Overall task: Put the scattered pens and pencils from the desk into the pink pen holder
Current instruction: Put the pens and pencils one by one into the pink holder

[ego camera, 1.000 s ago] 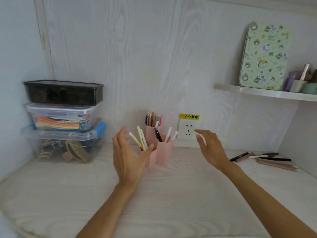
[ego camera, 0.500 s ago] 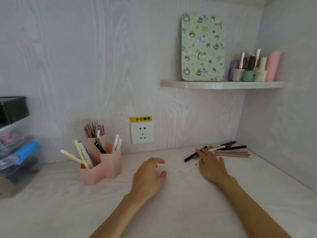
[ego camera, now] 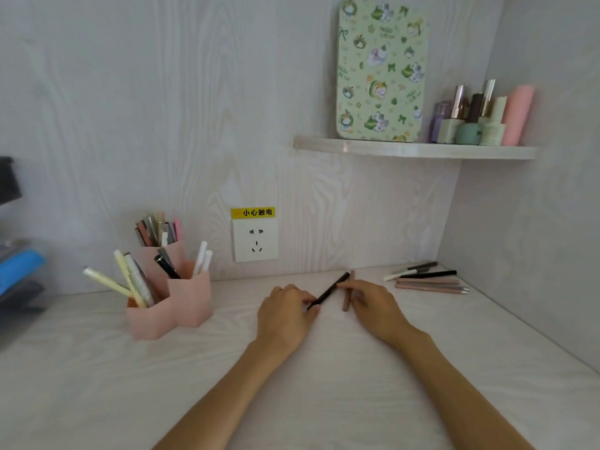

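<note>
The pink pen holder (ego camera: 191, 300) stands at the left on the desk (ego camera: 324, 384) with several pens and pencils upright in its compartments. A black pen (ego camera: 328, 291) slants above the desk's middle. My left hand (ego camera: 285, 315) pinches its near end. My right hand (ego camera: 376, 303) is closed over a pinkish-brown pencil (ego camera: 346, 302), and its fingertips touch the black pen's far end. Several more pens and pencils (ego camera: 428, 280) lie loose in the far right corner of the desk.
A wall socket (ego camera: 255, 240) with a yellow warning label sits behind my hands. Above right, a shelf (ego camera: 412, 149) carries a green patterned tin (ego camera: 380, 69) and small bottles. Stacked plastic boxes (ego camera: 19, 271) stand at the left edge.
The view swung right, away from the holder. My right hand took the black pen and the pencil from the loose group and brought them left. My left hand closed on the pen's near end.
</note>
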`<state>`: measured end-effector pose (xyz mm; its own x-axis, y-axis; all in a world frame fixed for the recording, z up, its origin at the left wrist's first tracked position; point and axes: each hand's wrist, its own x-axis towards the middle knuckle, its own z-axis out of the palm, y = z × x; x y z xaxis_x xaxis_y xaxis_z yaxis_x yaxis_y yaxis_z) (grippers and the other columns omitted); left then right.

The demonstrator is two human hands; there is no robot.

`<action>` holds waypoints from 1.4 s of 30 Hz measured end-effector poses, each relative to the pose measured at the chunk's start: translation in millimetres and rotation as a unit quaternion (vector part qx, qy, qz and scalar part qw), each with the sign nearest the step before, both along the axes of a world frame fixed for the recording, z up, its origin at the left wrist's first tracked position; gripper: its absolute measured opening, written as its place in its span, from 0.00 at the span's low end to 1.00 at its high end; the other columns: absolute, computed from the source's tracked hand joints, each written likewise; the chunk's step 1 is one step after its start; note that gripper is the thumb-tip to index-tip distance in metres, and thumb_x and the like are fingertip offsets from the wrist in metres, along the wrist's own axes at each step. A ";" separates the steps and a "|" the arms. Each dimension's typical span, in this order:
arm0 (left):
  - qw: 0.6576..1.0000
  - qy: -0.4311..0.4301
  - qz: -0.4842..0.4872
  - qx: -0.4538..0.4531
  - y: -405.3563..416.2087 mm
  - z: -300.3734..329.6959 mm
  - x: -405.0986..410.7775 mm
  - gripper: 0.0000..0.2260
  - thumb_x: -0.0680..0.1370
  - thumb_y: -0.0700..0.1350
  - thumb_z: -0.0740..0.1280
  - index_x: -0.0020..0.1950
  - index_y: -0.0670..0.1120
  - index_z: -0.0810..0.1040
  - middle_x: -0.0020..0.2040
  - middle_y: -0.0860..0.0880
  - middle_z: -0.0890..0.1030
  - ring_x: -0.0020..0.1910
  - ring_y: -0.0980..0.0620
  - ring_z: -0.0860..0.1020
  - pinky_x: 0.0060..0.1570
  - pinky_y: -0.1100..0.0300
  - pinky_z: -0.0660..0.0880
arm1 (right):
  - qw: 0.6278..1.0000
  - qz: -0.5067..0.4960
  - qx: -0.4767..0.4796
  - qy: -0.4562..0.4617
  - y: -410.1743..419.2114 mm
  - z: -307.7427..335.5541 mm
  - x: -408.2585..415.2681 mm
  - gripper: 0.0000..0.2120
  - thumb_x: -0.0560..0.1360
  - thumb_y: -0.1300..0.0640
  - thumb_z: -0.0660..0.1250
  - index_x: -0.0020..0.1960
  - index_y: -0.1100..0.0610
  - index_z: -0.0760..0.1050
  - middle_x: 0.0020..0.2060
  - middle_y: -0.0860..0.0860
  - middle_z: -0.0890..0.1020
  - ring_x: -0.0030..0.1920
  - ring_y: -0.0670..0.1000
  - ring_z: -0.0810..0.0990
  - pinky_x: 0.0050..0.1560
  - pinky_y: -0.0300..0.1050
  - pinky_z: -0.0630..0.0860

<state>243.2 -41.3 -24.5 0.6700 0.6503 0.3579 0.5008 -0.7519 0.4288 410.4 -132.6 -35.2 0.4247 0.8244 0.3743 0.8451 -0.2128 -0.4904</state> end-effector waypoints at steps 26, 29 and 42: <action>0.803 -0.572 0.042 0.162 16.6 72.3 -199.1 0.08 0.76 0.39 0.68 0.54 0.41 0.78 0.49 0.48 0.79 0.48 0.56 0.79 0.47 0.63 0.77 | 0.996 0.067 -0.004 -0.056 86.5 0.8 -149.2 0.10 0.76 0.54 0.61 0.55 0.48 0.79 0.52 0.48 0.79 0.54 0.53 0.72 0.56 0.44 0.70; 0.805 -0.556 0.018 0.204 25.4 95.7 -194.8 0.06 0.76 0.39 0.69 0.52 0.40 0.79 0.47 0.48 0.79 0.46 0.56 0.80 0.46 0.63 0.77 | 0.996 0.070 -0.005 -0.053 87.7 -0.6 -148.8 0.10 0.76 0.53 0.62 0.54 0.48 0.79 0.52 0.47 0.79 0.54 0.52 0.72 0.56 0.44 0.70; 0.912 -0.209 0.089 0.342 67.1 58.4 -156.5 0.07 0.72 0.47 0.72 0.49 0.52 0.84 0.49 0.54 0.83 0.52 0.54 0.72 0.51 0.60 0.64 | 0.990 0.090 -0.019 -0.111 78.1 7.9 -149.2 0.12 0.77 0.51 0.58 0.58 0.44 0.76 0.55 0.45 0.78 0.58 0.50 0.69 0.51 0.40 0.59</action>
<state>86.7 25.9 33.8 0.2869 0.2636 0.9210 0.5416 -0.8376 0.0710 261.3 -54.5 -27.2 0.1803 0.8943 0.4096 0.9571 -0.0635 -0.2827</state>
